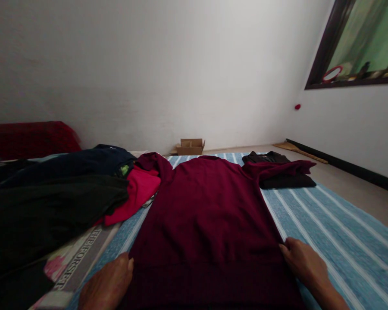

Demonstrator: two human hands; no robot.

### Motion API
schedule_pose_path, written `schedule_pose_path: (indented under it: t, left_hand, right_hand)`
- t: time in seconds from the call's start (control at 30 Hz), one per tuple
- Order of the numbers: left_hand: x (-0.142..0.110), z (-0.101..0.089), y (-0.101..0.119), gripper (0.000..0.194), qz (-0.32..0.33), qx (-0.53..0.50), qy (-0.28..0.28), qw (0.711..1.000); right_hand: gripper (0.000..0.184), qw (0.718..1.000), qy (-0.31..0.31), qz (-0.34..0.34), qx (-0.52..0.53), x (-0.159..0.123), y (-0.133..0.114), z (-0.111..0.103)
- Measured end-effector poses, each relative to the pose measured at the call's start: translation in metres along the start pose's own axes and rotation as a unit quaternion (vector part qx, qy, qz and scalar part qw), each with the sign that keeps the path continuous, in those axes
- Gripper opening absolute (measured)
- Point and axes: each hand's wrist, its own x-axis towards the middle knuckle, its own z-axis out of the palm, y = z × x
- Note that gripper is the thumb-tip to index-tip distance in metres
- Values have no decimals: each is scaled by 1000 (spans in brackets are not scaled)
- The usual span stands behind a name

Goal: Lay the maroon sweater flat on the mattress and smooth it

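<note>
Left hand [107, 282] and right hand [304, 261] are pinching the maroon top [210, 211] by its near side edges, sensible holds; it's looking soft, probably light.

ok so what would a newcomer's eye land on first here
The spread maroon long-sleeved top fills the centre, its side edges held by the left hand and right hand. Left of it, a bright pinkish-red cloth stands out against dark heaped clothes.

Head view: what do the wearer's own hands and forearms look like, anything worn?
Left hand and right hand are ungloved. The right forearm shows no sleeve or watch; the left forearm is out of frame.
</note>
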Motion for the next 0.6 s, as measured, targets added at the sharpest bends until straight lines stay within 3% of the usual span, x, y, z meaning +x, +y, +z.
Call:
schedule_pose_path:
  t: [0.07,0.17,0.3,0.4,0.47,0.6]
  left_hand:
    - [-1,-7,5,38,13,42,4,999]
    - [7,-18,22,39,41,61,89,993]
    - [38,-28,64,39,145,13,134,980]
    - [69,-31,99,43,197,5,103,975]
    - [90,-26,115,48,195,3,71,978]
    - [122,-4,121,64,160,10,19,987]
  right_hand:
    - [33,1000,16,-1,-9,-5,-2,-3]
    - [33,997,77,-4,-15,-10,-12,-14]
    - [31,985,140,-102,10,4,-45,-30]
    - [33,962,163,-217,36,37,-70,-29]
    - [43,948,179,-262,35,64,-79,-19]
    - [64,958,132,-254,12,101,-72,16]
